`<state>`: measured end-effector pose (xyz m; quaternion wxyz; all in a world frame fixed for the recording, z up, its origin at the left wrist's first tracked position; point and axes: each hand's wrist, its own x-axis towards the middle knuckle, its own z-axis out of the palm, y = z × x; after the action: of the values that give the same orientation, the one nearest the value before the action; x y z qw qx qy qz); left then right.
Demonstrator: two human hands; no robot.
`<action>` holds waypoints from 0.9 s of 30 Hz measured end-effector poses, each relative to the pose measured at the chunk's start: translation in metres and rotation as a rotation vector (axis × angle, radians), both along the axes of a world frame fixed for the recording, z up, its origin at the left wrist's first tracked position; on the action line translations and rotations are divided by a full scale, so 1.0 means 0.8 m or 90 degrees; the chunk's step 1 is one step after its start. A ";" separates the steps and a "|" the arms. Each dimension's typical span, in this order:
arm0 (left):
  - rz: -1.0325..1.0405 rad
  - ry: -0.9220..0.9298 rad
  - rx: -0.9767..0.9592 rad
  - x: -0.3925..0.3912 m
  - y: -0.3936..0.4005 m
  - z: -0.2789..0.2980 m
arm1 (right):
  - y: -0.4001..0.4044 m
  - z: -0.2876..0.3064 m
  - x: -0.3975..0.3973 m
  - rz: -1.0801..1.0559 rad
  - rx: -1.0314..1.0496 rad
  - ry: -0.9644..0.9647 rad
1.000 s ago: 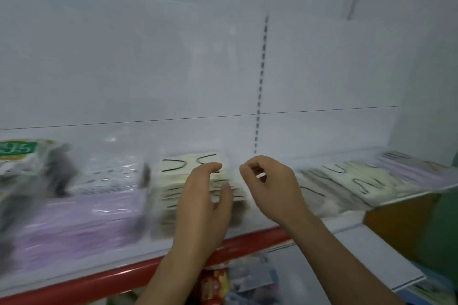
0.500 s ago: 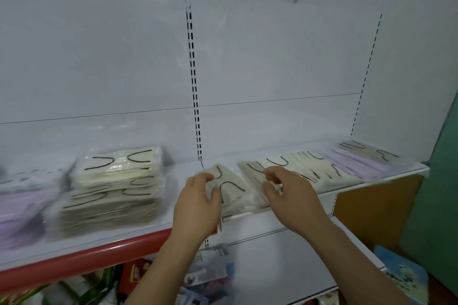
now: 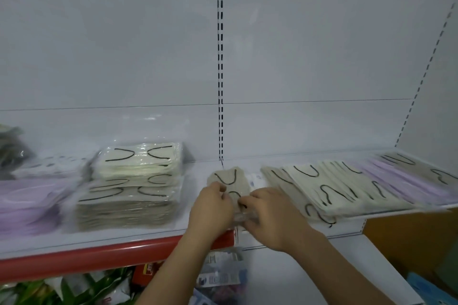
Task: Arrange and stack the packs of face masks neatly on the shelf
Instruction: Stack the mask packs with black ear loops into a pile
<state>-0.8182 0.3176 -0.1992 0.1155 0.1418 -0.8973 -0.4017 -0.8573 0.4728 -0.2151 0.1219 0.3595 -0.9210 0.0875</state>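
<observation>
You can read no text here: the printing on the red packet (image 3: pixel 148 270) and clear plastic packs (image 3: pixel 220 273) below the shelf is too blurred.

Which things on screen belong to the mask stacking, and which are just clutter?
Job: beige pack gripped by left hand and right hand; cream stack; fanned packs; purple packs; shelf.
Clutter: goods on lower shelf; orange panel.

Shop: white slotted-upright gondola shelving (image 3: pixel 220 82), red shelf-edge strip (image 3: pixel 99 259), bagged face-mask packs (image 3: pixel 133 186) stacked in rows, packaged goods (image 3: pixel 99 287) below.
</observation>
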 end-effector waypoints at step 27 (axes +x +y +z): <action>0.013 0.292 0.767 -0.017 -0.011 0.066 | -0.037 0.064 -0.024 0.004 -0.727 -0.541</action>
<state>-0.8315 0.3090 -0.1461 0.2084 0.1010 -0.4658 -0.8541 -0.8763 0.4428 -0.1636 -0.0787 0.1773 -0.6981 0.6892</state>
